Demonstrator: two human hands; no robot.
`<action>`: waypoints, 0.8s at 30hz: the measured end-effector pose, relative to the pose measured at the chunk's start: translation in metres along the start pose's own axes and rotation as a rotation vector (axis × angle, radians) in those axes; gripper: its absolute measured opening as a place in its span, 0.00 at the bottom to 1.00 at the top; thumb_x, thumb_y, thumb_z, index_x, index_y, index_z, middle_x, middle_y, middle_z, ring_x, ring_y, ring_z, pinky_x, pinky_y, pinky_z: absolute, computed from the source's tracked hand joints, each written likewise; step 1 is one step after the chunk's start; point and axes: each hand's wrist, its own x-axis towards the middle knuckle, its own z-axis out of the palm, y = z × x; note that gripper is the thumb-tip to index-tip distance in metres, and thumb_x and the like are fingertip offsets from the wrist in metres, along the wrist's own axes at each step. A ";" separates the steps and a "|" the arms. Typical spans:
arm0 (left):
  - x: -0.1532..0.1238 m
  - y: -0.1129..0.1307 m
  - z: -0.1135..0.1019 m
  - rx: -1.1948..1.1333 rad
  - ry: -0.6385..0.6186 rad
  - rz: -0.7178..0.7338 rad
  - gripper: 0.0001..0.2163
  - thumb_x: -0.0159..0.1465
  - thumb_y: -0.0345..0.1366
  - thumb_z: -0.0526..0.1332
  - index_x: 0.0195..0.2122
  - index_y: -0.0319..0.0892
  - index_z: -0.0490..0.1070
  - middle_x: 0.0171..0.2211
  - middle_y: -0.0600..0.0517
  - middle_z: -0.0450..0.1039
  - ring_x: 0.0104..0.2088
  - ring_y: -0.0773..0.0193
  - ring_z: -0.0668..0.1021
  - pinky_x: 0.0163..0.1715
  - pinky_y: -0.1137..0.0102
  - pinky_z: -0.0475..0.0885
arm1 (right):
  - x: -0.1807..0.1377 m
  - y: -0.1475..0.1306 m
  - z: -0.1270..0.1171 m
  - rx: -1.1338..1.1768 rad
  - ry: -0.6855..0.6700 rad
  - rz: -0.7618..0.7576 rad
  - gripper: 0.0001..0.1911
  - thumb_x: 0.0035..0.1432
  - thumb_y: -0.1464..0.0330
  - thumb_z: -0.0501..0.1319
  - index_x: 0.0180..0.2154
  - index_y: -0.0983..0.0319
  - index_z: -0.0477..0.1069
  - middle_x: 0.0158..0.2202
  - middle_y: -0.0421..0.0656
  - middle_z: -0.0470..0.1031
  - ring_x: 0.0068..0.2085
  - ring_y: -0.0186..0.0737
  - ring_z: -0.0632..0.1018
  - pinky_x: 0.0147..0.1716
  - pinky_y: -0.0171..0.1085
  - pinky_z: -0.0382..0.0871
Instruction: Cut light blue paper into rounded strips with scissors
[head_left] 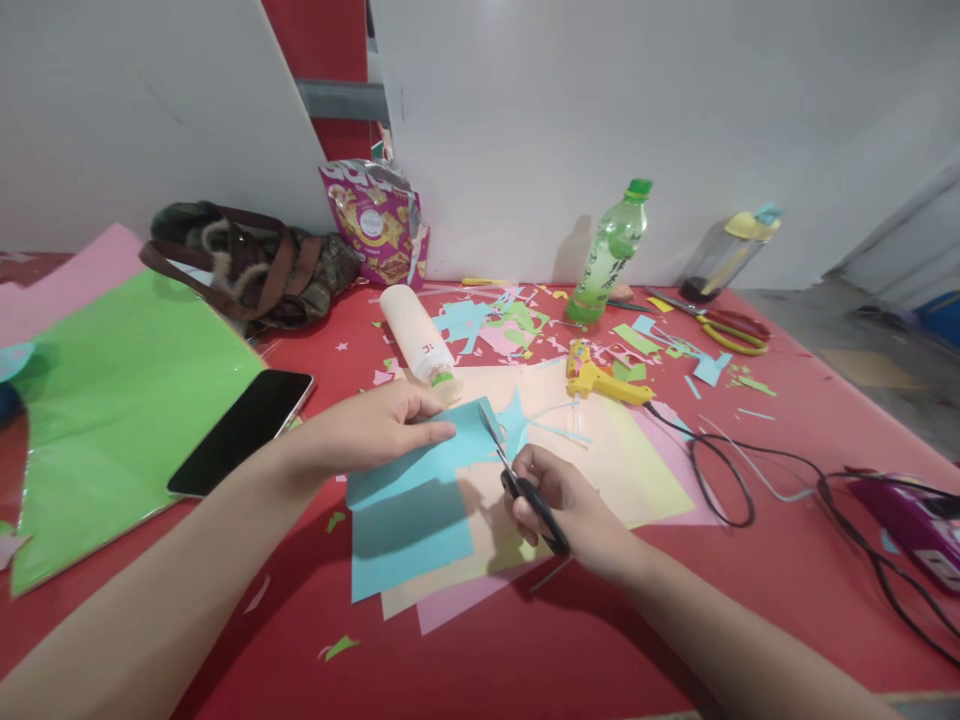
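Observation:
My left hand [397, 422] pinches the upper left edge of a light blue sheet of paper [427, 470], thumb on top. In my right hand [559, 500] is a pair of scissors [529, 490] with black handles, their blades at the sheet's upper right corner. Another blue sheet [412, 540] lies beneath, on a stack of cream, yellow and pink paper [615, 470]. Just right of the blades rests a blue cut-out [514, 422] with pointed edges, near thin blue strips [562, 432]. A white glue bottle [414, 330] lies on its side beyond my left hand.
Paper scraps [495, 322] litter the red table [300, 620]. At right are a yellow glue gun [600, 380] with a black cord [750, 450], a green bottle [611, 255] and pliers [727, 325]. A phone [240, 432], green sheets [135, 390], a bag [277, 260] and a snack packet [379, 220] are left.

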 end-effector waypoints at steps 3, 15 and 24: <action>0.000 -0.001 0.002 -0.045 -0.047 0.006 0.12 0.57 0.42 0.52 0.26 0.40 0.66 0.22 0.55 0.65 0.21 0.69 0.67 0.21 0.76 0.61 | 0.000 -0.001 0.000 0.016 -0.002 -0.008 0.24 0.37 0.54 0.64 0.23 0.60 0.52 0.17 0.30 0.58 0.17 0.25 0.61 0.17 0.29 0.53; 0.003 -0.002 0.009 -0.118 -0.056 0.004 0.13 0.57 0.44 0.52 0.27 0.39 0.66 0.23 0.54 0.64 0.22 0.69 0.67 0.22 0.75 0.62 | 0.000 0.001 -0.001 0.009 0.000 -0.021 0.21 0.42 0.57 0.63 0.24 0.60 0.51 0.16 0.29 0.56 0.15 0.25 0.61 0.15 0.28 0.51; 0.004 -0.001 0.009 -0.043 -0.013 0.010 0.14 0.56 0.45 0.50 0.27 0.39 0.65 0.22 0.54 0.63 0.21 0.68 0.67 0.20 0.76 0.61 | 0.000 0.000 0.001 -0.037 0.071 0.000 0.20 0.42 0.60 0.63 0.24 0.60 0.51 0.14 0.28 0.58 0.13 0.25 0.62 0.12 0.26 0.52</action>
